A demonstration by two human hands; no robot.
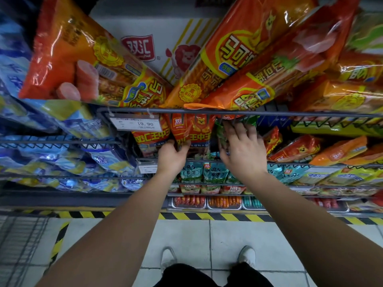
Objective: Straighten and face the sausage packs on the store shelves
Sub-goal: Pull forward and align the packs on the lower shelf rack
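Standing upright, long axis vertical, a red sausage pack (191,129) with yellow lettering faces outward; left hand (173,156) grips its bottom, right hand (242,151), fingers straight, touches a green pack (222,134).

A shop aisle, wire shelves (207,111) stacked in tiers with packaged sausage packs (238,52) across the frame; a price tag (135,123) reading 19.90 clipped at centre left; hazard-striped floor edge (207,216) below

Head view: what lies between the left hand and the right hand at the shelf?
The head view shows the red sausage pack gripped by the left hand there, next to the green pack under the right hand.
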